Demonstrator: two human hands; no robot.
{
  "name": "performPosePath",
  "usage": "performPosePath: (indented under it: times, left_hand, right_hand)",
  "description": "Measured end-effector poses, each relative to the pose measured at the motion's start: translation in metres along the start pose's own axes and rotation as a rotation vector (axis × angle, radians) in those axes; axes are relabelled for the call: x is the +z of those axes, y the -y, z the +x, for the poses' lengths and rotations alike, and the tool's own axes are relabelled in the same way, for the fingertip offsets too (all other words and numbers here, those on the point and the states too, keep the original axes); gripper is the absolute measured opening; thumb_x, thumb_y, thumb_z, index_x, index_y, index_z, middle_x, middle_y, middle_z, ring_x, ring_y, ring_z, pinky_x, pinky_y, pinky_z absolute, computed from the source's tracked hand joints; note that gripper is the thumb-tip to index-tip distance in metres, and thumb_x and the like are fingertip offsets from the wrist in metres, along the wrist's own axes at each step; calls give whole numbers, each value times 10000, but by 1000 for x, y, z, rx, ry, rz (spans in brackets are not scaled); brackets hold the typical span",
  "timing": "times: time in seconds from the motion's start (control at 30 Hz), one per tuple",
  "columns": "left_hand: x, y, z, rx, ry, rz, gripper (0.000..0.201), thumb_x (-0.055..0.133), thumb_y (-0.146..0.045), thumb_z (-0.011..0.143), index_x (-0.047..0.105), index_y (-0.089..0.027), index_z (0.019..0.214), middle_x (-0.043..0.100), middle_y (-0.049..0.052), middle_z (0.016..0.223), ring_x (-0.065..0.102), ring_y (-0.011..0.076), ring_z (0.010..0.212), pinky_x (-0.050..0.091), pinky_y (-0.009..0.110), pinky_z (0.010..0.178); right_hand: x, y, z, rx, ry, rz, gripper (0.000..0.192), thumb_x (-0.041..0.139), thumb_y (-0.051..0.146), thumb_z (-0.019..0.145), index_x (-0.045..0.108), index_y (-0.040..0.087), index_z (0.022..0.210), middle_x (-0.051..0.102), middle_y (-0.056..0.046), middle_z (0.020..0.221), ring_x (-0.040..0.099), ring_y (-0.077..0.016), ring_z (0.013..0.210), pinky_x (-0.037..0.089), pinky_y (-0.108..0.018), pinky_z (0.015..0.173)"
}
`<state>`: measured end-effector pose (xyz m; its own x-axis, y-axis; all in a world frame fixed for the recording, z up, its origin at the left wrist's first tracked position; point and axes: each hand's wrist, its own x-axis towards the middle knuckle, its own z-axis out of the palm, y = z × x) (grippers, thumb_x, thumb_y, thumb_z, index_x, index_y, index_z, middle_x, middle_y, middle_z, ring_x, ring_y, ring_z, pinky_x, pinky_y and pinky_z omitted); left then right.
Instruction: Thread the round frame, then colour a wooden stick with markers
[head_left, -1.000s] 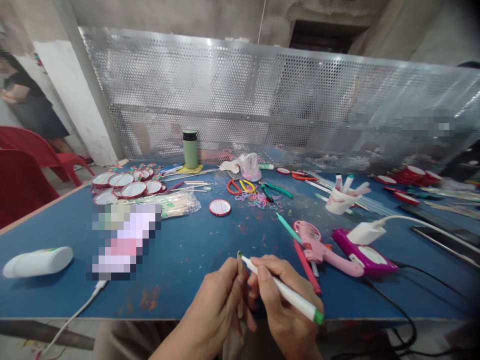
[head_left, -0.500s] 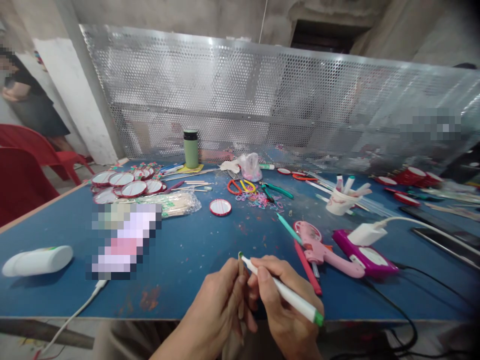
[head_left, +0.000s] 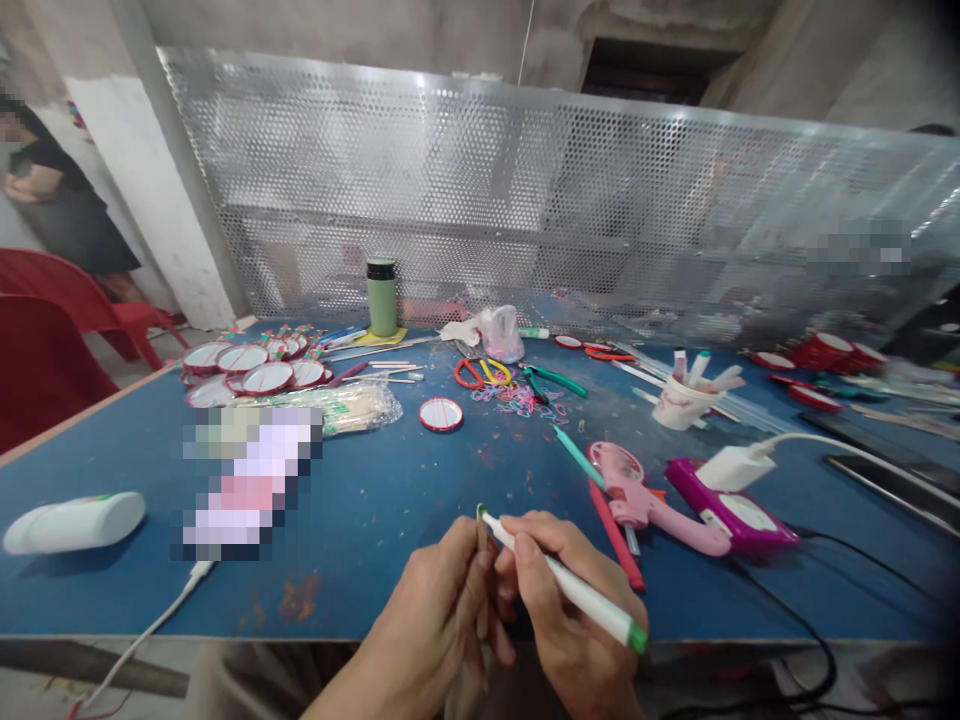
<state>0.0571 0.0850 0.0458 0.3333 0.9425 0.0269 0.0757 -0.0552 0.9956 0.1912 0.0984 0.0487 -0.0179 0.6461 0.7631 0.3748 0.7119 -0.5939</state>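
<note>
1. We work at the blue table [head_left: 360,520]; the perforated metal screen [head_left: 525,200] stands along its far edge.
2. Our left hand [head_left: 435,620] pinches a thin wooden stick [head_left: 481,560] upright at the near edge; the stick rises above the fingers.
3. Our right hand [head_left: 570,610] grips a white marker [head_left: 570,585] with a green end; its tip touches the stick's top, just above both grips.
4. The pink glue gun [head_left: 645,495] lies right of the hands; 1 round mirror [head_left: 441,414] lies farther back.

Before you, a perforated metal screen [head_left: 570,220] backs the blue tabletop [head_left: 360,520]; bare concrete walls [head_left: 337,30] rise behind, red plastic chairs [head_left: 52,340] at left.
</note>
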Motion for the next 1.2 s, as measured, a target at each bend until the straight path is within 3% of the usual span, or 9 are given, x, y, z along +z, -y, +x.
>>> performPosePath:
  times: [1.2]
  left_hand:
    - [0,-1,0,-7,18,15,415,308,-585,968,417,-204,844,625,12,556,509,79,383,397,162,397]
  right_hand:
    - [0,-1,-3,56,-13,22,163,557,126,919,689,217,889,648,43,671,620,-84,571,514,-191,583]
